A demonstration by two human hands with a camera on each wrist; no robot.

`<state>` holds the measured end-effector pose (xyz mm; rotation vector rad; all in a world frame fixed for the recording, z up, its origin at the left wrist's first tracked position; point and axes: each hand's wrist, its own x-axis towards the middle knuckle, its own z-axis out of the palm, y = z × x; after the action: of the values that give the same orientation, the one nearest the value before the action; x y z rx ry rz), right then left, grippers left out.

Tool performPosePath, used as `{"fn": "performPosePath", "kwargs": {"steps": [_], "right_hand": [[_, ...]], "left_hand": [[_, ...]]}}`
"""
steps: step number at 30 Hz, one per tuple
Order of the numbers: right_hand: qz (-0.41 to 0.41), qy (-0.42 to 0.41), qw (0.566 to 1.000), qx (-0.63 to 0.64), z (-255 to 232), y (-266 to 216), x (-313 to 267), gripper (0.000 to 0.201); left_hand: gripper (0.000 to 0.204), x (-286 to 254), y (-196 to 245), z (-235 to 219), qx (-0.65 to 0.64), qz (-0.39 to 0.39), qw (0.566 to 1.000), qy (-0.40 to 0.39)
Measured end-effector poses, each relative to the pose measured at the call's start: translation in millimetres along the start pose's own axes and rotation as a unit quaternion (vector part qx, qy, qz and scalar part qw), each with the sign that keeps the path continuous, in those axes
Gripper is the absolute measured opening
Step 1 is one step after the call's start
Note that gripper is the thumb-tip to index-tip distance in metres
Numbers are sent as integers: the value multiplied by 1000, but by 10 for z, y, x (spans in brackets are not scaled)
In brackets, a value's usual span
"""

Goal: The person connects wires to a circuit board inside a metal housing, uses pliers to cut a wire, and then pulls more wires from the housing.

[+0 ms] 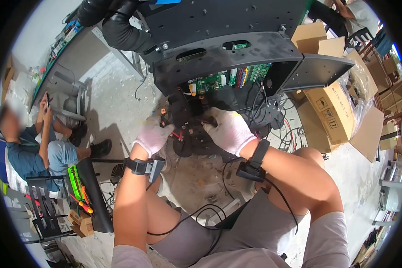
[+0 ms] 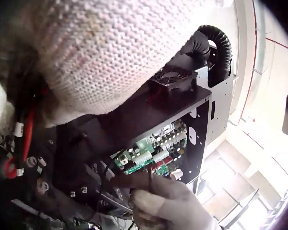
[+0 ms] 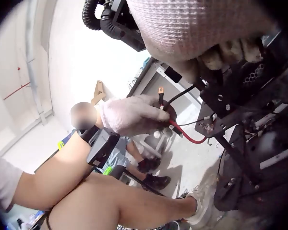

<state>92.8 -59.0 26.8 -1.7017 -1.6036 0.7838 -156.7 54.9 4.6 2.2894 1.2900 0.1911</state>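
Both hands wear white knit gloves and work low at the front of a black machine housing. My left hand pinches a black cable that ends in an orange connector. A red wire runs from beside those fingers to a black metal bracket. My right hand is at the other side of the bracket, fingers curled round a thin dark piece; I cannot tell its kind. Green circuit boards show inside the housing, behind the hands.
An open black door juts out right of the housing, above a cardboard box. Loose cables lie on the floor there. At left a seated person holds a phone, near a black bench with tools.
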Motion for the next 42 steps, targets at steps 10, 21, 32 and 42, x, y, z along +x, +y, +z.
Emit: {"fn": "performPosePath", "kwargs": {"steps": [10,21,32,42], "right_hand": [[1,35,998,55,202,276,304,50],[232,-61,861,449,221,88,495,45],[211,-185,849,448,182,153,560,50],[22,-9,988,150,268,240,464,38]], "left_hand": [[20,59,-145,63,354,117,927,29],[19,13,-192,-113,457,223,852,-125],[26,15,-291,108,216,114,967,65],[17,35,-149,-78,415,59,906,58]]}}
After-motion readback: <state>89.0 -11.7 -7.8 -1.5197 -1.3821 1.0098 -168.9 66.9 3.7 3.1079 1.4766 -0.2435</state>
